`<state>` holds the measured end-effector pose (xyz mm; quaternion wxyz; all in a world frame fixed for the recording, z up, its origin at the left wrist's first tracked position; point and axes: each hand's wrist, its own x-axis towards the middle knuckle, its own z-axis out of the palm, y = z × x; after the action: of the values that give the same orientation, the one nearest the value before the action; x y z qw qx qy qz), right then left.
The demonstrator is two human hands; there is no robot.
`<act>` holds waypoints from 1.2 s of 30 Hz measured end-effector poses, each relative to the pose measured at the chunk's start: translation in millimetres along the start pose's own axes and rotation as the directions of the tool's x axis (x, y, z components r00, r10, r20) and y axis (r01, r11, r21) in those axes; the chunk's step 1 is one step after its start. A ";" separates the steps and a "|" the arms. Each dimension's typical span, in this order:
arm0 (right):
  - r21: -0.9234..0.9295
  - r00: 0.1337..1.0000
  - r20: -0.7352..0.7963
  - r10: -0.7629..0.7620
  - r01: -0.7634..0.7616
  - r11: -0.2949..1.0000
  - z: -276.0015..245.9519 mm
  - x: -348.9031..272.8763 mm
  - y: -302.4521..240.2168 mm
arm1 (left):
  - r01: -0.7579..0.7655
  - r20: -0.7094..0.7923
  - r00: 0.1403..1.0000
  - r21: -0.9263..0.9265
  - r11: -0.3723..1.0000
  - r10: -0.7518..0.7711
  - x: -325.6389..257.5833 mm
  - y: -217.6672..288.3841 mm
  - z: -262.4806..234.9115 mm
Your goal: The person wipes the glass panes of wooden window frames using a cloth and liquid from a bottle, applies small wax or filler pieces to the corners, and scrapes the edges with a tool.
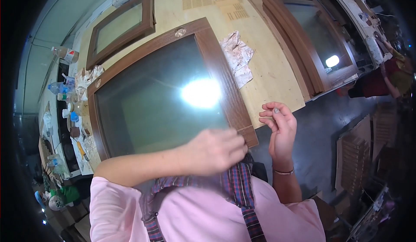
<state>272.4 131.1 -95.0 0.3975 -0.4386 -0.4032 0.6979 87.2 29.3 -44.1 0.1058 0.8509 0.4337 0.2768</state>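
A brown wooden framed door panel with a dark glass pane (151, 99) lies on the table in front of me, a bright light mirrored in its glass. Over its near right corner is my left hand (214, 152), reaching across my body. Motion blurs its fingers, which look curled; whatever they may hold is hidden. To the right of that corner, past the table's edge, I raise my right hand (281, 127), palm turned inward. Its fingers are bent but apart, and I see nothing in them. A crumpled, stained cloth (237, 57) lies against the frame's right side.
A smaller framed panel (123, 27) lies at the far left; more brown framed panels (303, 38) rest at the right. Plastic bottles (65, 88) and another stained rag (86, 80) line the left edge. A co-worker (385, 77) stands far right. Cardboard (355, 155) lies lower right.
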 end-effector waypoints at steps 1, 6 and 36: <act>0.005 1.000 -0.004 -0.018 0.018 1.000 -2.1 -2.4 -0.8 | -0.018 0.018 1.000 0.008 1.000 0.018 -0.9 4.5 -2.8; -0.055 0.994 -0.058 -0.088 0.085 0.995 -2.9 -12.2 1.4 | 0.129 -0.085 0.989 0.052 0.990 -0.124 -5.5 -13.7 -1.4; -0.310 0.953 0.301 -0.029 0.127 0.942 16.1 5.4 -5.5 | 0.315 -0.208 0.934 0.089 0.945 -0.292 -22.6 3.0 8.7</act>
<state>256.9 134.5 -86.9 0.2830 -0.3738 -0.5845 0.6622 83.5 10.1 -58.5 0.0533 0.7477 0.5841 0.3113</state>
